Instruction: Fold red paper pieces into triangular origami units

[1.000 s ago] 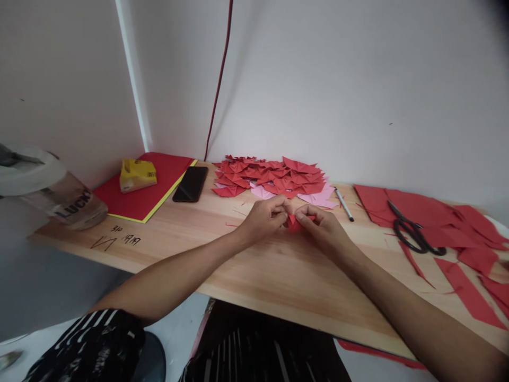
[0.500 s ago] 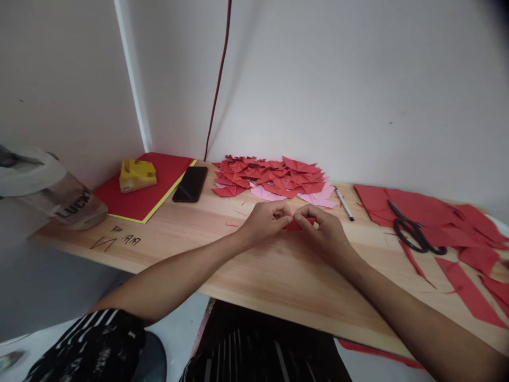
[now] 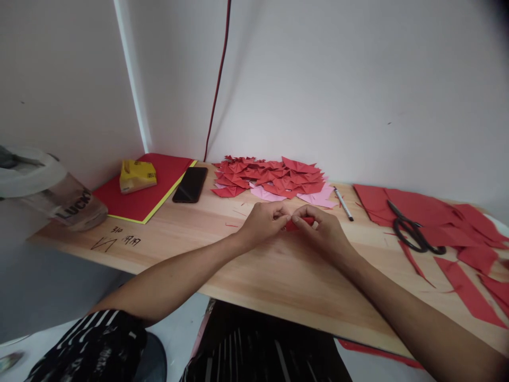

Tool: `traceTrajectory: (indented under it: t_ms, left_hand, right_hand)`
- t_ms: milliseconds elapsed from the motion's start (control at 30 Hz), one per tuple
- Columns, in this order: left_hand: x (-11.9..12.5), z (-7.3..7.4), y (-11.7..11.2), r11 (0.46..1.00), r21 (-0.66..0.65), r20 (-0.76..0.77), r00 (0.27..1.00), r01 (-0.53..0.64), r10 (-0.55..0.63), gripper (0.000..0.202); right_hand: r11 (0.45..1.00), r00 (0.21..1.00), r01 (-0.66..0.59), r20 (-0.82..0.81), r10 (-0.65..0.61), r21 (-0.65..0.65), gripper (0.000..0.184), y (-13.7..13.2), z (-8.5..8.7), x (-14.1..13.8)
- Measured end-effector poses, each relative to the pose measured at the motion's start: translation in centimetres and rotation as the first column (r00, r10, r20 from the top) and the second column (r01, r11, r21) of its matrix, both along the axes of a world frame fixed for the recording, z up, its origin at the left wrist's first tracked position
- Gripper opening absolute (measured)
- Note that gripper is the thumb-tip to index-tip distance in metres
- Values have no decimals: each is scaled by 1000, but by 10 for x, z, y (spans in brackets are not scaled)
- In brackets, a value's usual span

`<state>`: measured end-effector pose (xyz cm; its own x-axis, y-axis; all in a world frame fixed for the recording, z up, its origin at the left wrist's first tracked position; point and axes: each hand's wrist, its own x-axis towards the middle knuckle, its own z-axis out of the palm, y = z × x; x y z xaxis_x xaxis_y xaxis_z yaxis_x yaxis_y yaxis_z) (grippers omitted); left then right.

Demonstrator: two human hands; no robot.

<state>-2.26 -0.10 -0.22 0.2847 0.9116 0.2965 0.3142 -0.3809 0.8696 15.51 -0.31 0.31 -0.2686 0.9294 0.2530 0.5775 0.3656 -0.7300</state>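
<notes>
A small folded piece of red paper (image 3: pixel 293 225) is pinched between my two hands, just above the wooden tabletop. My left hand (image 3: pixel 265 220) grips its left side with thumb and fingertips. From the right, my right hand (image 3: pixel 320 228) closes on it too, thumb against the paper and index finger bent. The fingers cover most of the paper, so its exact fold is hidden. Right behind the hands lies a heap of folded red and pink paper pieces (image 3: pixel 274 178).
At the right, black scissors (image 3: pixel 413 233) lie on red paper sheets (image 3: pixel 421 209), with cut strips nearby. A white marker (image 3: pixel 343 204) rests beside the heap. Leftward are a phone (image 3: pixel 191 184), a yellow packet (image 3: pixel 138 175) on a red folder (image 3: pixel 167 165), and a bottle (image 3: pixel 75 204).
My fingers have shifted slightly on the red paper, and its visible part looks a little different. Everything else stays where it was.
</notes>
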Motion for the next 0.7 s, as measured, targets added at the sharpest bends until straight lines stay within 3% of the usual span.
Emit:
traceTrajectory:
  t_ms: [267,500,700]
  left_hand:
    - [-1,-1,2,1000,16,-55,998,-6,7,12]
    - [-2,0,6,991,-136,74,997,-13,23,6]
    - [0,1,1,1000,-3,-57,998,17,-17,8]
  right_hand:
    - [1000,1000,-7,-9,7,-8,13,1,-1,2]
    - [999,998,6,65,-8,37,17,3,-4,3]
    - [996,996,-53,79,48,65,16,1,-7,0]
